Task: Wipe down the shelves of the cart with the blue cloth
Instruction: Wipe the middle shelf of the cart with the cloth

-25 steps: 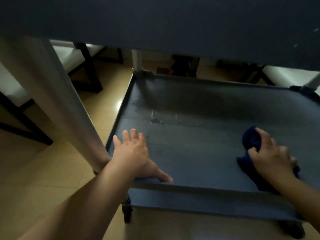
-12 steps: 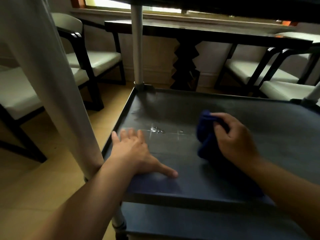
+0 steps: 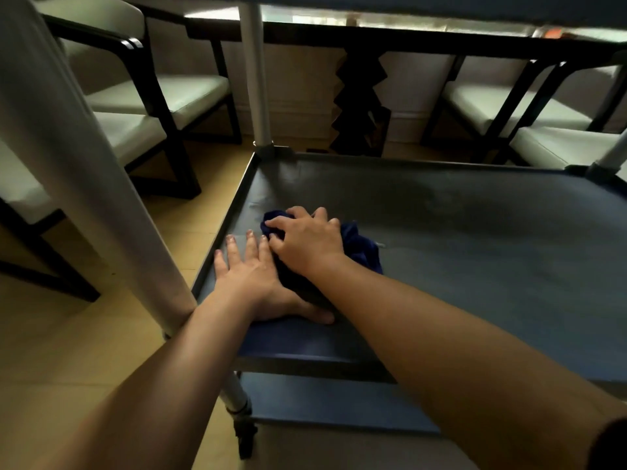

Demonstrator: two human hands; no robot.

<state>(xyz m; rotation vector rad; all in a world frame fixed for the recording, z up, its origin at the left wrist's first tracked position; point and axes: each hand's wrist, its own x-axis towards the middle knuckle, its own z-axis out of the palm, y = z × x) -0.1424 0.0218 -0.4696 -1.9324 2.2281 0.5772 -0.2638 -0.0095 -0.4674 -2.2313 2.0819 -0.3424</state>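
Observation:
A dark blue middle shelf [image 3: 475, 266] of the cart fills the right half of the head view. The bunched blue cloth [image 3: 359, 247] lies on it near the left rim. My right hand [image 3: 305, 240] presses down on the cloth with its fingers curled over it. My left hand [image 3: 251, 276] rests flat on the shelf by the left front corner, fingers spread, touching the right hand and the cloth. Part of the cloth is hidden under my right hand. A lower shelf [image 3: 322, 401] shows beneath the front edge.
Grey cart posts stand at the near left [image 3: 84, 184] and the far left corner [image 3: 254, 79]; a caster [image 3: 246, 435] sits below. The upper shelf's underside runs along the top edge. Dark-framed white chairs [image 3: 159, 96] and a dark table [image 3: 359, 103] stand beyond on the wooden floor.
My right hand has slid the cloth leftward across the shelf, from the right side to the left rim beside my left hand. The left hand stayed planted. The view rose slightly.

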